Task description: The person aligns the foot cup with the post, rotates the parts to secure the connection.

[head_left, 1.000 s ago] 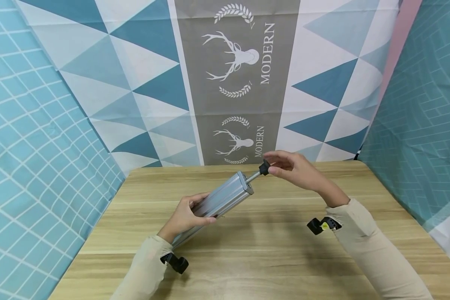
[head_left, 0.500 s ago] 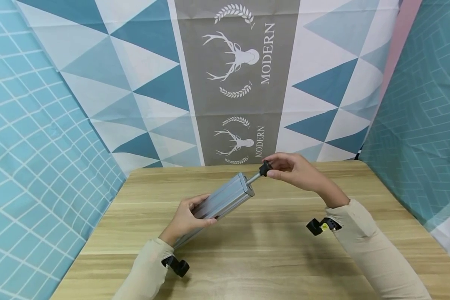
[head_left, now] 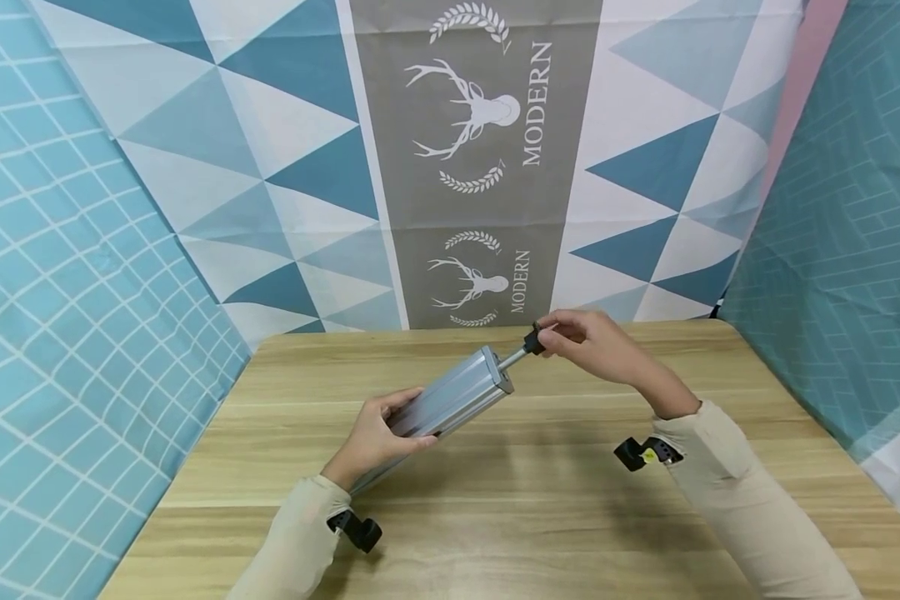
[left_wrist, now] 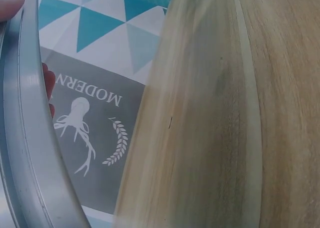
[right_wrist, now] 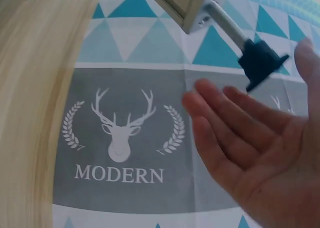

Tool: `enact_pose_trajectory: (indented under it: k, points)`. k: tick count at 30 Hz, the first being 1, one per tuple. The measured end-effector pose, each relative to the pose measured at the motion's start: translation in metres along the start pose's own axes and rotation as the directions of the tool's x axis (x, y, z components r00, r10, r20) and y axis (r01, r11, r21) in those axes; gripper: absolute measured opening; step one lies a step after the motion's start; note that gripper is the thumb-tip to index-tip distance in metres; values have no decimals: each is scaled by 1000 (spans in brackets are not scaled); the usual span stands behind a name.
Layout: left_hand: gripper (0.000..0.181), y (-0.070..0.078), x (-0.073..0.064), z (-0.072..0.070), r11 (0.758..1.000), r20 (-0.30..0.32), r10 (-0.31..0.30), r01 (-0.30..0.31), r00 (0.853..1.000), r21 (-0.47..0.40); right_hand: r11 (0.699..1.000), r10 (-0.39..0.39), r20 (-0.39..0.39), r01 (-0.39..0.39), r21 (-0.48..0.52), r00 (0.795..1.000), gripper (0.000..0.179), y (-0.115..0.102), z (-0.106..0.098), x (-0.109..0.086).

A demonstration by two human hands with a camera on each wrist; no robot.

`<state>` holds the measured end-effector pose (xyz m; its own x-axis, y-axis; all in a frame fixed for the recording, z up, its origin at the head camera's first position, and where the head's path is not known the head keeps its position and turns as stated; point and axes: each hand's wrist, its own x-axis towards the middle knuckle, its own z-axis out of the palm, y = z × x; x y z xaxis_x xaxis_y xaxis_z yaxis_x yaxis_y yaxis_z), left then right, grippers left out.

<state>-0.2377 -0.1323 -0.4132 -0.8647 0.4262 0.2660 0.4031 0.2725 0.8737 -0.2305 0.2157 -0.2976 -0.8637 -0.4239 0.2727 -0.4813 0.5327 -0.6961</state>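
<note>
The grey tube (head_left: 457, 387) is held at a slant over the worktop (head_left: 555, 483), with its far end raised; its near end is hidden by the sleeve, so whether it rests on anything cannot be told. The tube is gripped round its middle by the left hand (head_left: 371, 437), with the thumb on one side and the fingers on the other. A thin rod (head_left: 512, 360) sticks out of the raised end and is tipped with a black knob (head_left: 531, 340); beside the knob, the right hand (head_left: 588, 342) is held half bent, with a gap seen by the right wrist camera between thumb and knob; whether the knob is touched by a finger cannot be told. The tube looks like metal, so it may be found stiff, a bit heavy and slick on its smooth sides; a firm hold round the middle should be kept so that it is not dropped or twisted. The rod seems the weak part and might be bent by a sideways push; the knob looks like the best place to be held, and any pull or push should be made straight along the rod.
</note>
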Motion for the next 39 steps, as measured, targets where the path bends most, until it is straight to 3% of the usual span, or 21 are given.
enact_pose_trajectory:
  k: [5, 9, 12, 16, 19, 22, 27, 34, 39]
  points:
    - [66, 0, 0, 0, 1000, -25, 19, -19, 1000, -11, 988, -155, 111, 150, 46, 982, 57, 0, -11, -3]
    - [65, 0, 0, 0, 999, -39, 36, -36, 999, -9, 976, -219, 138, 217, 29, 966, 57, -3, -16, -1]
    - [64, 0, 1, 0, 999, -45, 42, -43, 998, -15, 983, -183, 119, 185, -5, 976, 52, -6, -17, 1]
    - [65, 1, 1, 1, 998, -43, 58, -59, 997, -13, 996, -73, 45, 76, -52, 996, 34, -8, -13, 4]
    - [65, 1, 1, 1, 998, -39, 66, -67, 997, -17, 998, -1, -8, 0, -63, 1000, 25, -9, -8, 6]
    - [65, 0, 1, 1, 998, -37, 58, -59, 998, -20, 996, 32, -32, -34, -77, 999, 27, -9, -4, 6]
    - [66, -2, 2, 0, 999, -38, 38, -38, 999, -6, 999, -3, 54, 5, -40, 999, 36, -6, -5, 4]
    - [67, -2, 3, 2, 999, -36, 38, -37, 999, 7, 986, -153, 170, 138, 98, 974, 55, -1, -12, 3]
    - [67, -4, 3, 3, 1000, -39, 26, -26, 999, -1, 991, -116, 141, 104, 88, 983, 45, -2, -12, 3]
